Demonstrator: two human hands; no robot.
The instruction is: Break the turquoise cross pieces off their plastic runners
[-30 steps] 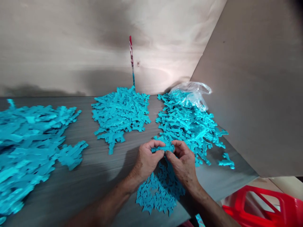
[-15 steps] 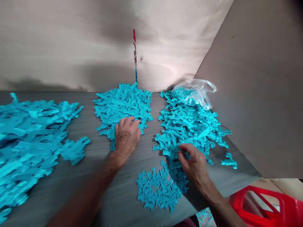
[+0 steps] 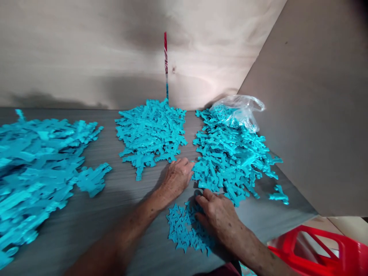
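Observation:
Flat turquoise pieces lie in a middle pile (image 3: 152,130) and a right pile (image 3: 230,153) on the grey table (image 3: 120,214). My left hand (image 3: 178,174) is between these piles, its bent fingertips at the left edge of the right pile; what they may hold is hidden. Over the upper right of a low heap of small star-shaped turquoise pieces (image 3: 186,230), my right hand (image 3: 215,212) has its fingers curled downward. Its fingertips are close to the heap, and I cannot make out anything in them.
A larger turquoise pile (image 3: 43,161) covers the left side. A clear plastic bag (image 3: 244,109) rests on the right pile. A thin red and blue strip (image 3: 166,65) stands against the back board. A red plastic object (image 3: 316,249) is at lower right.
My left hand has moved right, from the middle pile to the edge of the right pile. My right hand has moved down and left, from the right pile to the small-piece heap.

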